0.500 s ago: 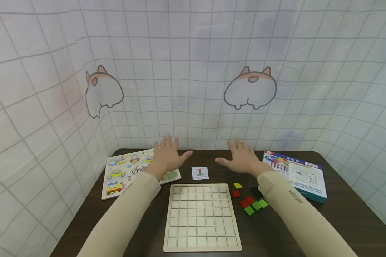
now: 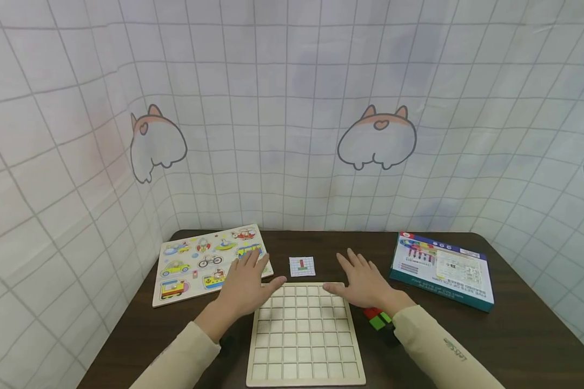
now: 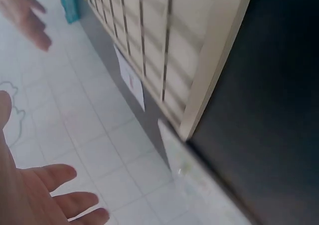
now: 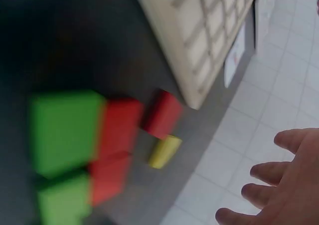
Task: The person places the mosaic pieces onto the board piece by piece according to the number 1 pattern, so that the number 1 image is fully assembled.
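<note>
Both hands hover palm down with fingers spread, holding nothing. My left hand [image 2: 247, 283] is over the left far corner of a wooden grid board [image 2: 304, 325], overlapping the edge of the picture puzzle. Over the board's right far corner is my right hand [image 2: 365, 285], thumb reaching across the rim. Partly hidden under that hand lie green tiles [image 2: 377, 322] and red tiles [image 2: 370, 312]. The right wrist view shows them blurred, plus a separate red tile [image 4: 163, 114] and a yellow piece [image 4: 165, 151] near the board's corner.
A small card [image 2: 302, 266] with a red and green pattern lies beyond the board. The wooden vehicle puzzle [image 2: 194, 273] is at the back left, a flat teal box [image 2: 440, 273] at the back right. A gridded white curtain [image 2: 272, 135] stands behind the dark table [image 2: 496, 340].
Both hands have drawn back toward me and lower in the view, from beyond the board to its far corners. The right hand now covers the yellow piece and some tiles in the head view.
</note>
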The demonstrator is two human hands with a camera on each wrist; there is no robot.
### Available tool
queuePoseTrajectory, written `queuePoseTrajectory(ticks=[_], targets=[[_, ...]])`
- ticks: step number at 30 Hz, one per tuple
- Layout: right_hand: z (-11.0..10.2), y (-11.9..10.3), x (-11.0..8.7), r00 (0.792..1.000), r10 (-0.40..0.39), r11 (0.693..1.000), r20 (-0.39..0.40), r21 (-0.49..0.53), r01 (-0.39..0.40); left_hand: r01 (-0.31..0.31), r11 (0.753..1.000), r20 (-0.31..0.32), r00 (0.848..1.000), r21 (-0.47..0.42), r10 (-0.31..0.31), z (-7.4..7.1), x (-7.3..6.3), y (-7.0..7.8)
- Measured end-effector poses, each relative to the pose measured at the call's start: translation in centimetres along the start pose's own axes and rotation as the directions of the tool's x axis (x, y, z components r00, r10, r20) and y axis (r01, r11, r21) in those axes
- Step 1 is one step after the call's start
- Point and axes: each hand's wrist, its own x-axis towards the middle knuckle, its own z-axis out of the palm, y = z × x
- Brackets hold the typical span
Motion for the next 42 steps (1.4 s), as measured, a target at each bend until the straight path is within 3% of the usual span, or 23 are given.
queuePoseTrajectory(ticks=[3,8,17,22,25,29,32,39,42], targets=[[1.1,0.7,-1.2,1.0,0.018,0.997,-0.006,0.07,-0.018,0.007,0.995,0.012,1.0,-0.099,-0.006,0.8,-1.9,0.5],[2.5,1.5,-2.7,0.996,0.077,0.978,-0.05,0.199,-0.066,0.054,0.955,0.062,0.997,-0.292,-0.037,1.7,-4.8,1.1],[4.3,3.1,-3.2,0.952,0.238,0.928,-0.192,0.334,-0.165,0.122,0.901,0.101,0.991,-0.417,-0.087,3.5,-6.8,-0.8],[4.7,4.2,-2.6,0.94,0.278,0.901,-0.198,0.392,-0.184,0.127,0.861,0.114,0.99,-0.492,-0.081,4.4,-6.8,-1.6],[5.2,4.8,-2.3,0.912,0.339,0.883,-0.23,0.412,-0.224,0.108,0.841,0.08,0.994,-0.53,-0.076,4.9,-6.4,-1.9],[6.3,5.5,-2.0,0.86,0.409,0.871,-0.303,0.41,-0.27,0.145,0.791,0.026,0.987,-0.595,-0.162,5.7,-5.4,-2.6],[6.8,5.7,-1.7,0.84,0.416,0.88,-0.347,0.385,-0.277,0.188,0.761,-0.009,0.969,-0.621,-0.247,5.9,-4.6,-3.1],[7.3,5.2,-1.5,0.819,0.418,0.892,-0.394,0.347,-0.289,0.245,0.79,-0.051,0.943,-0.562,-0.328,6.4,-4.2,-3.6],[7.3,5.0,-1.4,0.808,0.429,0.892,-0.404,0.331,-0.308,0.239,0.804,-0.062,0.945,-0.545,-0.322,6.7,-4.4,-3.5]])
